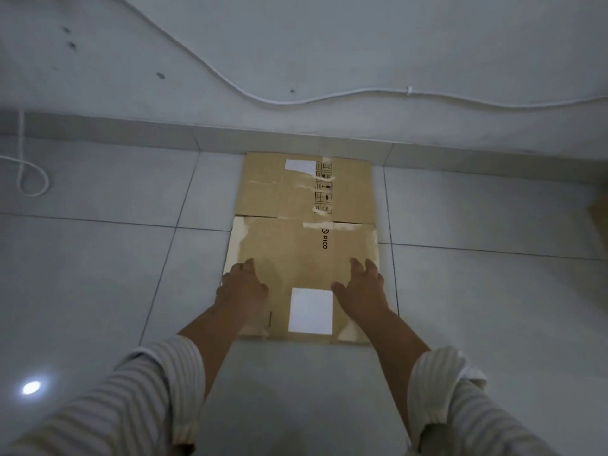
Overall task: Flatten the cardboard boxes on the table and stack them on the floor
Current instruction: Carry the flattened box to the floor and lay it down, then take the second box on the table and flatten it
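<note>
A flattened brown cardboard box (302, 245) lies on the tiled floor, its far end near the wall. It carries white labels, black handling symbols and torn tape strips. My left hand (241, 284) rests palm down on its near left part, fingers spread. My right hand (362, 284) lies palm down on its near right part, fingers spread. A white label sits between the two hands. Neither hand grips anything. Whether more cardboard lies beneath this one cannot be told.
Grey floor tiles (98, 274) surround the cardboard. A white cable (329, 99) runs along the wall and loops on the floor at the far left. A brown cardboard edge (600, 215) shows at the right border. A light reflection glints at lower left.
</note>
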The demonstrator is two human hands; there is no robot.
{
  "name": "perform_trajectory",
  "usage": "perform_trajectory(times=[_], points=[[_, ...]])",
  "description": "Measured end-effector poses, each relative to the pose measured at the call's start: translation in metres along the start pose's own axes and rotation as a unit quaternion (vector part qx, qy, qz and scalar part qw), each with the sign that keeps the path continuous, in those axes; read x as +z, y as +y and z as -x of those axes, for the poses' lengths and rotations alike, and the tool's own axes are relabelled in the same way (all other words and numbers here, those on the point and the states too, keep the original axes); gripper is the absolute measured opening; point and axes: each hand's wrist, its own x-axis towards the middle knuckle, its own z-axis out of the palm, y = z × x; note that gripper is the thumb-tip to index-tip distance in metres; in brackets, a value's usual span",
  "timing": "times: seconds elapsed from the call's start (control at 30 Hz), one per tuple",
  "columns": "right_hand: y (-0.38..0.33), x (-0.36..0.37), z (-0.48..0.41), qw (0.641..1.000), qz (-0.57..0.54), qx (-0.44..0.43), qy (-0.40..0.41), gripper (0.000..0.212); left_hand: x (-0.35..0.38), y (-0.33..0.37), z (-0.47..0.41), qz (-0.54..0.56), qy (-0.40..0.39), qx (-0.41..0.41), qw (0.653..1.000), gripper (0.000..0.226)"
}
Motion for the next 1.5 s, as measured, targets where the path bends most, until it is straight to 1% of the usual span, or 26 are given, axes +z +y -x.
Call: perform_trajectory(times=[0.17,0.27,0.43,0.57,0.67,0.77,0.83,0.93,1.07,1.2,1.37,1.5], points=[[-0.051,-0.085,0.080,0.999,-0.019,-0.033,-0.005,0.068,-0.078,0.049,0.089,-0.010,-0.007,0.019,1.000,0.065],[-0.075,-0.153,0.132,0.998,-0.025,-0.052,0.009,0.067,-0.138,0.083,0.148,-0.019,0.010,0.035,0.999,0.063],[-0.105,-0.286,0.218,0.995,-0.034,-0.084,0.038,0.066,-0.251,0.151,0.250,0.000,0.060,0.053,0.997,0.060],[-0.123,-0.393,0.282,0.989,-0.016,-0.122,0.084,0.067,-0.332,0.210,0.334,0.020,0.116,0.087,0.989,0.059],[-0.129,-0.455,0.324,0.979,0.016,-0.160,0.124,0.067,-0.375,0.249,0.386,0.037,0.147,0.130,0.980,0.060],[-0.124,-0.499,0.365,0.970,0.038,-0.170,0.169,0.066,-0.405,0.282,0.432,0.033,0.193,0.170,0.966,0.058],[-0.113,-0.518,0.396,0.965,0.031,-0.172,0.197,0.065,-0.414,0.299,0.463,0.025,0.213,0.195,0.957,0.058],[-0.091,-0.537,0.445,0.962,0.011,-0.165,0.218,0.065,-0.413,0.315,0.513,0.015,0.221,0.222,0.949,0.057],[-0.059,-0.558,0.498,0.957,0.006,-0.165,0.240,0.065,-0.400,0.331,0.576,0.000,0.219,0.245,0.944,0.057],[-0.020,-0.586,0.528,0.952,-0.015,-0.161,0.261,0.064,-0.381,0.363,0.626,-0.001,0.220,0.273,0.936,0.054],[0.056,-0.624,0.546,0.946,-0.029,-0.159,0.281,0.063,-0.331,0.438,0.674,-0.009,0.225,0.304,0.926,0.052],[0.148,-0.669,0.559,0.948,-0.025,-0.150,0.280,0.061,-0.273,0.521,0.708,0.031,0.199,0.305,0.931,0.052]])
